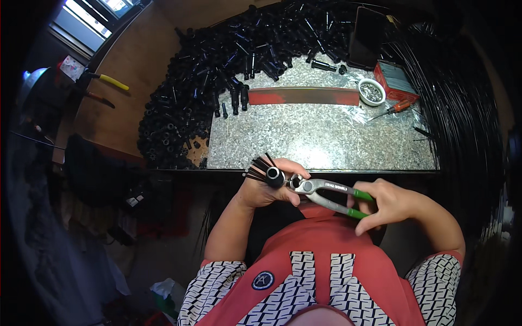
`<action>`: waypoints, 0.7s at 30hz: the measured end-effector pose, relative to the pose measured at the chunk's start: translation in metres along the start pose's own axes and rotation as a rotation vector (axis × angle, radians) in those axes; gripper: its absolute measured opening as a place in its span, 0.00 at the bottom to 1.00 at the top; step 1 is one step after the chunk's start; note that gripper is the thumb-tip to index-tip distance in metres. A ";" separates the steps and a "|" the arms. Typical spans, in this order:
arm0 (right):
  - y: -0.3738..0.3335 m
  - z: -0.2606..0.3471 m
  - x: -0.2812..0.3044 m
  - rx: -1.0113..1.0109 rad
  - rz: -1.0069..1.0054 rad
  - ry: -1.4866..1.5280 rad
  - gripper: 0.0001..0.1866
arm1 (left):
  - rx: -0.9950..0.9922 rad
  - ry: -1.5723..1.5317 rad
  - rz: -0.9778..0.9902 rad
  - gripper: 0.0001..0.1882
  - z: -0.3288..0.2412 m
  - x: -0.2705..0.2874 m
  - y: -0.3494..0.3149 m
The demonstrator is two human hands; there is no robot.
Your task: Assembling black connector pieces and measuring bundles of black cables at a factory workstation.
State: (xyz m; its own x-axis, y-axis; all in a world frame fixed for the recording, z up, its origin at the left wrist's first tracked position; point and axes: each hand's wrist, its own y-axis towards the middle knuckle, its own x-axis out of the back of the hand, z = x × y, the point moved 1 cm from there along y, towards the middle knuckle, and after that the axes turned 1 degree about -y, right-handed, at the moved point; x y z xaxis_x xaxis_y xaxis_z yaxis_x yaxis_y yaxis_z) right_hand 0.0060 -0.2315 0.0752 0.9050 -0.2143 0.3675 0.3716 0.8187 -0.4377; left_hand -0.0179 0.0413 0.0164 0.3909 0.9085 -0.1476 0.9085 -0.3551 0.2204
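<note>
In front of my body, just off the table's near edge, my left hand [259, 192] is closed round a short black cylindrical part [275, 177] with a pale ring at its open end. Several thin black rods [254, 173] fan out to the left beside that part, also within the left hand's grip. My right hand [392, 203] grips the green handles of a pair of end-cutting pincers [333, 187], handles spread apart. The pincers' jaws reach the left fingers, close by the cylinder. Whether the jaws bite on anything is too small to tell.
A speckled stone slab [326, 136] covers the table. On it lie a red strip [304, 96], a white bowl of small metal pieces [372, 92], a red box [395, 81] and a screwdriver [398, 107]. Black fittings [217, 70] heap behind; long black rods [462, 108] lie right.
</note>
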 end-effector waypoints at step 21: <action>0.030 -0.019 -0.020 0.166 -0.279 -0.209 0.22 | -0.075 -0.128 -0.276 0.41 0.017 -0.021 -0.004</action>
State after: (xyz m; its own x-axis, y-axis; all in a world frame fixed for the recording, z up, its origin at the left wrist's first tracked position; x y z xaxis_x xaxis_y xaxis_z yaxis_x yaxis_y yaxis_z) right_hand 0.0034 -0.2129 0.0391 0.7059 -0.3419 0.6203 0.5434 0.8232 -0.1647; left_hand -0.0275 0.0204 0.0023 0.1510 0.9314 -0.3312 0.9713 -0.0774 0.2251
